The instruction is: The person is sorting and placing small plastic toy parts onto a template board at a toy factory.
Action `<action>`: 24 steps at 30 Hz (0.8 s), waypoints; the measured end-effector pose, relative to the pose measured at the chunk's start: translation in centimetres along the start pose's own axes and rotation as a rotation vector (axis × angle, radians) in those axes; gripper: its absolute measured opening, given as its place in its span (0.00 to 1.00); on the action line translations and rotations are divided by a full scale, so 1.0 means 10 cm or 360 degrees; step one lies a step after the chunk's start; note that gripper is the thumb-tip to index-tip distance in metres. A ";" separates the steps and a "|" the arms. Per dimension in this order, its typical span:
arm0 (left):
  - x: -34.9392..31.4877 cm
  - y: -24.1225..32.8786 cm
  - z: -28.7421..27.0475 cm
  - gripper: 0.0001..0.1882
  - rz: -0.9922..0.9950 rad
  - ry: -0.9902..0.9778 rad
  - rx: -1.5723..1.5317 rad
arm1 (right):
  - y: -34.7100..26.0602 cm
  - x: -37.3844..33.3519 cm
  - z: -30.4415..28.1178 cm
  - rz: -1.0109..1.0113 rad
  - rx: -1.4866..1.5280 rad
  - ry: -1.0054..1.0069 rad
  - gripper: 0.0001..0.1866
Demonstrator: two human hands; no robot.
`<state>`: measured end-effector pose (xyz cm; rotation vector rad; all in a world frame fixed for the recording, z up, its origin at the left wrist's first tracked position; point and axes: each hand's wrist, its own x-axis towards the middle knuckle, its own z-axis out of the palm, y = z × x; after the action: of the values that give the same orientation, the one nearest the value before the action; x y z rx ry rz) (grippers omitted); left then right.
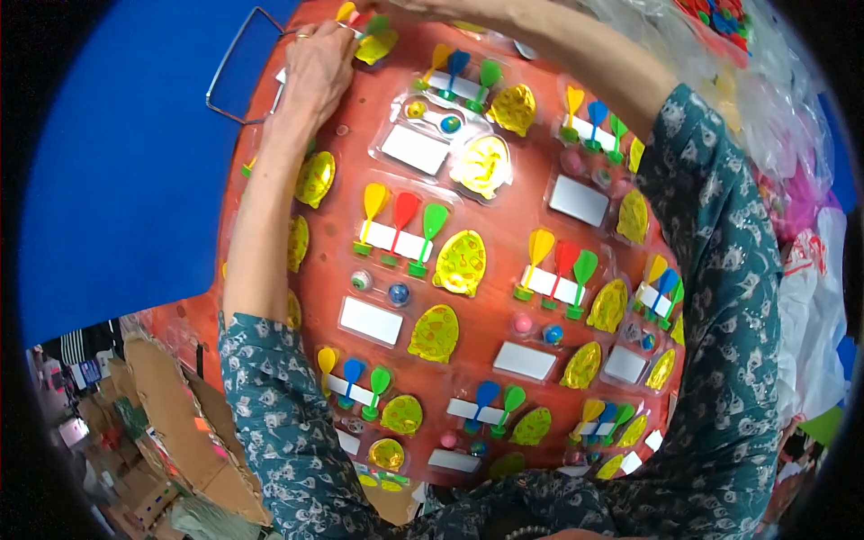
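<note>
My left hand (317, 70) reaches to the far end of the red table, its fingers bent together over a clear blister tray beside a yellow toy dart (346, 11). What it pinches is hidden under the fingers. My right hand (400, 7) comes across from the right to the same tray, mostly cut off by the upper edge. A green dart (376, 25) and a gold-foil egg shape (376, 47) lie by the hands. Closest to them is another tray with a yellow dart (440, 56), a blue dart (458, 62) and a green dart (490, 72).
Several similar clear trays with darts, small balls, white cards (372, 321) and gold egg shapes (460, 263) cover the red table (346, 193). A wire frame (216, 81) stands at its left edge by a blue surface (126, 162). Plastic bags (810, 270) lie right, cardboard (184, 423) lower left.
</note>
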<state>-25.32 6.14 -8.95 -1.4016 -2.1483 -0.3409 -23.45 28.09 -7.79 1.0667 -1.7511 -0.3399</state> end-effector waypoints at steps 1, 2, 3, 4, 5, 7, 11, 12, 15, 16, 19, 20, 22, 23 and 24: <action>-0.09 -0.13 0.00 0.08 -0.0005 -0.0029 0.0014 | -0.22 0.11 -0.02 0.0026 0.0010 0.0022 0.09; -0.11 -0.18 -0.03 0.09 0.0000 -0.0035 0.0017 | -0.34 0.18 -0.09 0.0082 0.0042 -0.0032 0.09; -0.15 -0.22 -0.06 0.10 -0.0018 -0.0050 0.0084 | -0.43 0.26 -0.18 0.0135 0.0075 -0.0087 0.09; -0.19 -0.24 -0.08 0.10 -0.0018 -0.0066 0.0091 | -0.46 0.33 -0.22 0.0188 0.0122 -0.0134 0.09; -0.24 -0.27 -0.11 0.11 -0.0074 -0.0072 0.0151 | -0.47 0.40 -0.25 0.0241 0.0172 -0.0179 0.09; -0.36 -0.36 -0.19 0.12 -0.0128 -0.0071 0.0264 | -0.49 0.58 -0.29 0.0344 0.0285 -0.0256 0.09; 0.07 0.02 0.01 0.11 -0.0134 0.0099 0.0148 | 0.83 -0.79 -1.15 0.0449 0.0308 -0.0716 0.10; -0.12 -0.13 -0.08 0.10 -0.0146 0.0049 0.0224 | 0.44 -0.75 -1.40 0.0518 0.0411 -0.0699 0.10; -0.11 -0.07 -0.33 0.09 -0.0081 0.0149 0.0184 | 0.16 -0.31 -2.10 0.0646 0.0514 -0.0889 0.10; -0.04 0.03 -0.35 0.08 -0.0019 0.0221 0.0101 | 0.14 -0.20 -2.27 0.0699 0.0536 -0.0987 0.10; 0.03 0.21 -0.51 0.06 0.0147 0.0191 -0.0044 | 0.03 -0.01 -2.23 0.0974 0.0578 -0.0983 0.11; 0.03 0.25 -0.58 0.05 0.0301 0.0126 -0.0112 | -0.07 -0.08 -2.18 0.1141 0.0565 -0.0841 0.11; 0.04 0.47 -0.51 0.04 0.0345 0.0128 -0.0195 | -0.13 0.12 -2.25 0.1211 0.0647 -0.1137 0.12; -0.02 0.53 -0.51 0.05 0.0348 0.0040 -0.0194 | -0.25 0.10 -2.06 0.1164 0.0838 -0.1062 0.12; -0.12 0.59 -0.49 0.05 0.0310 -0.0055 -0.0181 | -0.30 0.12 -1.81 0.0992 0.0788 -0.1294 0.14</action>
<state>-18.08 5.31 -6.10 -1.6767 -2.0255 -0.3714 -6.47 29.85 -0.87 0.6646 -2.8939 0.0919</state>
